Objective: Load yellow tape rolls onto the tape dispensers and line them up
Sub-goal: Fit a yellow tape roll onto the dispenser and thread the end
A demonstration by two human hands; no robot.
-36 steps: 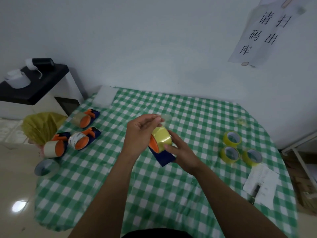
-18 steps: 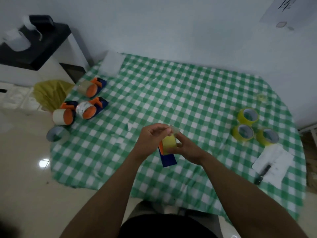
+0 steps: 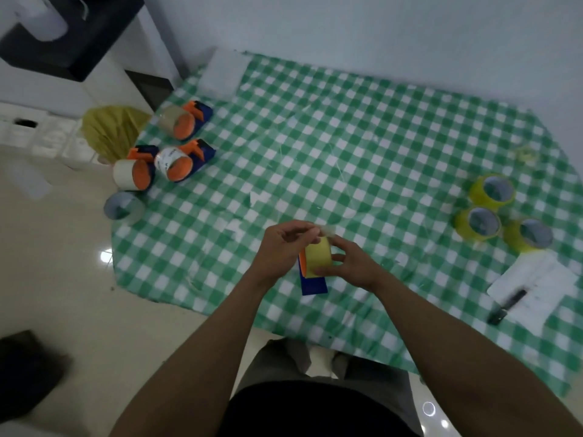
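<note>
the person's left hand [image 3: 284, 247] and right hand [image 3: 351, 263] meet over the near edge of the green checked cloth [image 3: 362, 146]. between them sits a yellow tape roll [image 3: 318, 258] mounted on a blue dispenser [image 3: 313, 283]. the right hand's fingers curl round the roll, while the left hand's fingertips pinch the loose tape end [image 3: 328, 230] just above it. three spare yellow rolls [image 3: 478, 223] lie flat well off to the right of the right hand, near a sheet of paper [image 3: 542, 288] with a black pen [image 3: 508, 305]. three loaded dispensers [image 3: 183, 159] lie far to the left of the left hand, beside a grey roll [image 3: 123, 205].
</note>
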